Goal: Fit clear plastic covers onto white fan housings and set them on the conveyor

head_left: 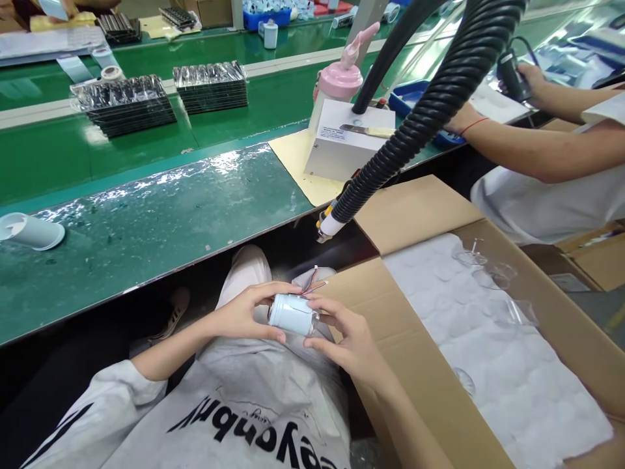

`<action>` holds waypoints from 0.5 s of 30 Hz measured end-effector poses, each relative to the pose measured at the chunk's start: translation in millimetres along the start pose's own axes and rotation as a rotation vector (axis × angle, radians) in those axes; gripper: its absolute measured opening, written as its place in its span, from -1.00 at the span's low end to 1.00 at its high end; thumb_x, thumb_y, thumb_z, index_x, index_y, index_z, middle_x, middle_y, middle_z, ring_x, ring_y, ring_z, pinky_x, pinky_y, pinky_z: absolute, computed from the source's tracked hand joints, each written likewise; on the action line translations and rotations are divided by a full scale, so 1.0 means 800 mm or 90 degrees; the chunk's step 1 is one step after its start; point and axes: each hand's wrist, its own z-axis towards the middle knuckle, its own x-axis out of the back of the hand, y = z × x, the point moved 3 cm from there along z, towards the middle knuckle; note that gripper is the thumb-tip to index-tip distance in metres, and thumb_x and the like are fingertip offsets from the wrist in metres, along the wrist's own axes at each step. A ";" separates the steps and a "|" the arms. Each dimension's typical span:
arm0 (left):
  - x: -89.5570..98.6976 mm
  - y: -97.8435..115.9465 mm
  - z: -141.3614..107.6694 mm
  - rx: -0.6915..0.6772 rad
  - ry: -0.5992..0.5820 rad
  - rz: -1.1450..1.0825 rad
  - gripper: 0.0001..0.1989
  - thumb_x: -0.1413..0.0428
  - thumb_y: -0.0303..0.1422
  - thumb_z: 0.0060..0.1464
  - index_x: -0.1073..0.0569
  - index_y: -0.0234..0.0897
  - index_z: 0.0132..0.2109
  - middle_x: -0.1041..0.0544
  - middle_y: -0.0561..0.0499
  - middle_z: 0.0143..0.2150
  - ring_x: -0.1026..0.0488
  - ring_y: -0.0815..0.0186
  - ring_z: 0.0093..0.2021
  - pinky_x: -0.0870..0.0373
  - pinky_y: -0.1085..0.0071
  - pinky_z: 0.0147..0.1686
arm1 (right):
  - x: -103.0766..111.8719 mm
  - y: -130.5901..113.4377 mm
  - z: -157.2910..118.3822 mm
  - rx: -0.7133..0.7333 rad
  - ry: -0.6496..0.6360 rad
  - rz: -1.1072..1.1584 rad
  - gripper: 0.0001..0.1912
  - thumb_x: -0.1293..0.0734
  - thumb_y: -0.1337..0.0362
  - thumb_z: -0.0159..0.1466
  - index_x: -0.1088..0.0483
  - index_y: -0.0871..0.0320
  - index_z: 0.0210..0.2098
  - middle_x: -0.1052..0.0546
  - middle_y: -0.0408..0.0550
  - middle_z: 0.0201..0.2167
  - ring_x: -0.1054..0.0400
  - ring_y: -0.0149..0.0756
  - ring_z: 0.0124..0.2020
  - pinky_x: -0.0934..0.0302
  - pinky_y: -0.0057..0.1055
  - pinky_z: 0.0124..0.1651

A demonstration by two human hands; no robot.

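Above my lap, a light-blue cylindrical housing (291,315) lies on its side between my two hands. Thin wires (312,285) with small white plugs stick out behind it. My left hand (244,312) wraps round the left end, with the thumb below and the fingers behind. At the other end, my right hand (349,335) pinches a clear plastic part (314,322) against the housing; whether the two are joined I cannot tell. A black ribbed hose (390,163) hangs beyond my hands, its white-and-metal tip (328,226) pointing down towards my lap.
An open cardboard box (405,326) with white padding (469,339) and clear plastic parts stands at my right. Another light-blue cup (32,231) lies on the green bench (161,215). Behind are stacked black trays (211,85), a pink-lidded bottle (339,81), and a co-worker's arm (532,140).
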 end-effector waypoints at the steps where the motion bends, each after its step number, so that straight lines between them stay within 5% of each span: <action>1: -0.001 0.001 0.000 -0.019 -0.008 0.015 -0.25 -0.41 -0.24 -0.06 -0.40 -0.14 0.29 -0.45 -0.20 0.27 -0.41 -0.01 0.26 -0.39 0.09 0.21 | 0.001 -0.002 0.000 -0.002 0.003 0.006 -0.53 -0.54 0.08 0.19 -0.47 0.09 0.03 -0.63 0.06 -0.03 -0.55 -0.07 0.00 -0.53 -0.22 0.00; 6: 0.000 0.005 -0.001 -0.112 -0.035 0.084 -0.22 -0.40 -0.29 -0.01 -0.34 -0.02 0.34 -0.42 -0.16 0.32 -0.35 0.02 0.33 -0.26 0.05 0.32 | 0.003 -0.007 -0.001 -0.045 -0.007 0.061 -0.53 -0.55 0.09 0.17 -0.48 0.07 0.01 -0.62 0.04 -0.04 -0.57 -0.08 -0.05 -0.54 -0.21 -0.01; 15: 0.000 0.006 -0.004 -0.125 -0.044 0.091 -0.22 -0.39 -0.28 0.01 -0.32 -0.01 0.35 -0.39 -0.16 0.35 -0.33 0.04 0.35 -0.26 0.05 0.33 | 0.001 -0.009 -0.001 -0.139 -0.031 0.193 -0.53 -0.57 0.13 0.16 -0.45 -0.02 0.02 -0.60 -0.07 -0.07 -0.56 -0.17 -0.09 -0.55 -0.28 -0.07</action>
